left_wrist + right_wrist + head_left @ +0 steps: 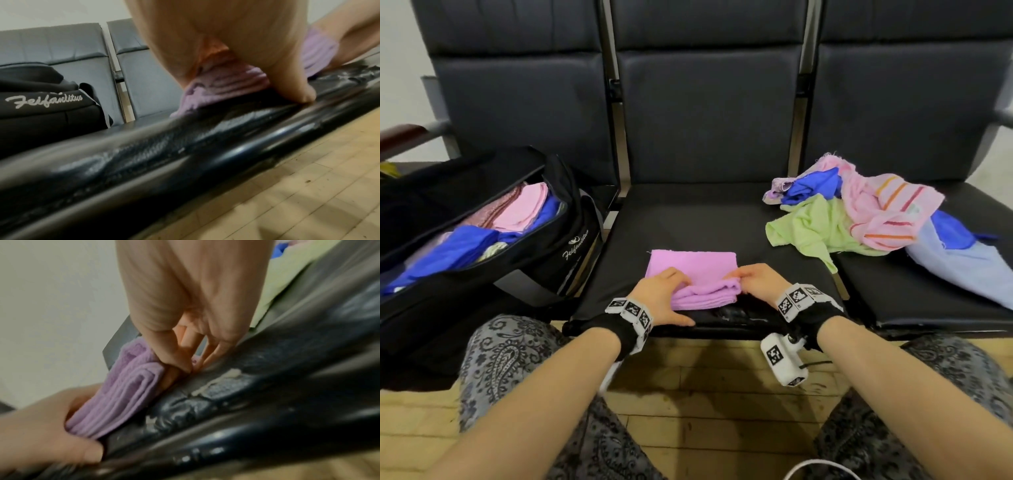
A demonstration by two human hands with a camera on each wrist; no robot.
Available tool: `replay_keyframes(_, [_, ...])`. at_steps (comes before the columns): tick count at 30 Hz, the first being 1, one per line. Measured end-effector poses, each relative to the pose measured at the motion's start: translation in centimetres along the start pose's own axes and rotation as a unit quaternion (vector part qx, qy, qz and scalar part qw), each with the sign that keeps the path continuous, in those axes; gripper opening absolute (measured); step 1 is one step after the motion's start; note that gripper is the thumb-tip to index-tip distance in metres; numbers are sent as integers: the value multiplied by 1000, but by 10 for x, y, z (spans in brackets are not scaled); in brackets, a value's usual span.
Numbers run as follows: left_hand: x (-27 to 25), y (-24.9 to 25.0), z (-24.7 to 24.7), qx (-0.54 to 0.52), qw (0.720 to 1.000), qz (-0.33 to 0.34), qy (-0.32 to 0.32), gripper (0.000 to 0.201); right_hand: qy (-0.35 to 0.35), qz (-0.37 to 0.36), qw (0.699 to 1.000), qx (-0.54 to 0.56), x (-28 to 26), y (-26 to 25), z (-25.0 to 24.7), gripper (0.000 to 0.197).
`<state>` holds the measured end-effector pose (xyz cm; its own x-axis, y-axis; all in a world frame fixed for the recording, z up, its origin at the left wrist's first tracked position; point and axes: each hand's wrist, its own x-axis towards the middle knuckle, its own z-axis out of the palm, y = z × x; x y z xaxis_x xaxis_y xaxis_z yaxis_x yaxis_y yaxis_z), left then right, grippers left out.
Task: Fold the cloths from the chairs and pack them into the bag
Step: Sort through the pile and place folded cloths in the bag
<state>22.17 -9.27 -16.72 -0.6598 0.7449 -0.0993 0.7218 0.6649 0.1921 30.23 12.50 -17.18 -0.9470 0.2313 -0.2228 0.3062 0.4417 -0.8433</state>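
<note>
A purple cloth (695,263) lies partly folded on the black middle seat (688,219), its near edge doubled up into a thick roll of layers (123,394). My left hand (664,298) grips the left end of that roll, fingers over the top and thumb (298,91) on the seat in front. My right hand (756,279) pinches the right end between thumb and fingertips (185,365). The black bag (571,246) stands unzipped on the left seat with folded pink and blue cloths inside. Loose cloths (859,219) are heaped on the right seat.
The heap holds green, blue, pink striped and pale blue cloths; a green corner (287,280) shows past my right hand. Metal frame bars (619,137) separate the seats. Wooden floor (705,394) and my patterned knees are below the seat's front edge.
</note>
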Motion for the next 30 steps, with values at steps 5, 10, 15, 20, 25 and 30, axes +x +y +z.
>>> replay_keyframes(5, [-4, 8, -14, 28, 1000, -4, -13, 40, -1, -82, 997, 6, -21, 9, 0, 36])
replay_keyframes(10, [1, 20, -35, -20, 998, -39, -41, 12, 65, -97, 991, -62, -29, 9, 7, 25])
replay_keyframes(15, [5, 16, -42, -87, 992, -41, -81, 26, 168, -98, 978, -77, -31, 15, 12, 40])
replay_keyframes(20, [3, 0, -38, -160, 982, -59, -86, 19, 109, -88, 990, -7, -31, 12, 9, 55])
replay_keyframes(25, [-2, -4, -39, -260, 959, -72, -84, 26, 114, -87, 989, 48, -26, 10, 12, 50])
replay_keyframes(30, [-9, -14, -35, -164, 975, -91, -116, 39, 148, -76, 982, 92, -19, 6, 9, 25])
